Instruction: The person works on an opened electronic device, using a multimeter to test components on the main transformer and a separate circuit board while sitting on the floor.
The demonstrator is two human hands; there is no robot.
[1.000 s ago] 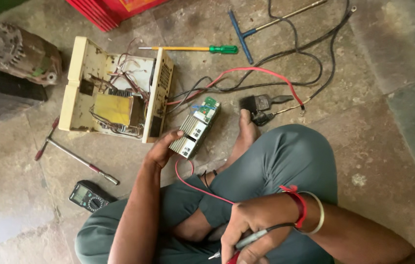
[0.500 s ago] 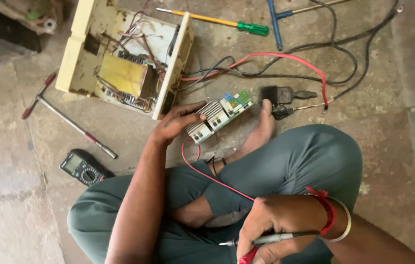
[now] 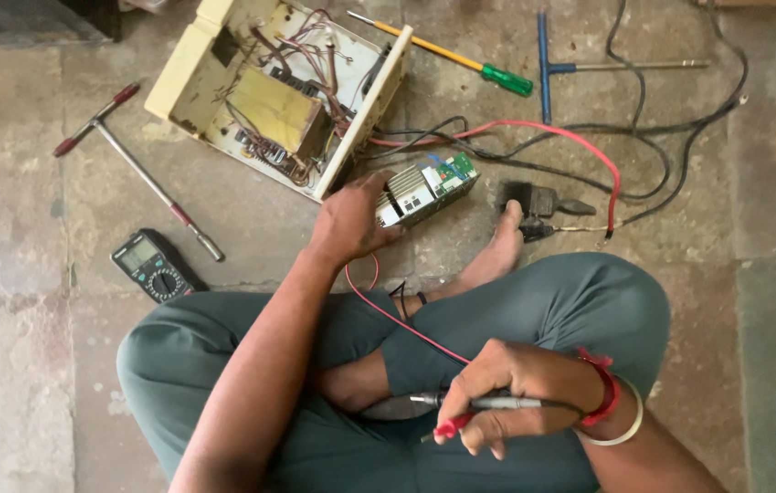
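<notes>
Two T-handled wrenches [image 3: 137, 169], one screwdriver [image 3: 447, 53], one multimeter [image 3: 152, 266].

ribbed metal module [image 3: 424, 189], rough concrete floor [image 3: 771, 274]

Looks like a floor-level repair workshop to us: we see bare worn concrete [image 3: 771, 301] with an opened cream electrical unit [image 3: 283, 91] as the centrepiece, a multimeter [image 3: 152, 266] below-left of it, a T-handle wrench [image 3: 137, 169] to its left, a screwdriver [image 3: 461, 59] and tangled cables [image 3: 644, 137] to its right.
</notes>
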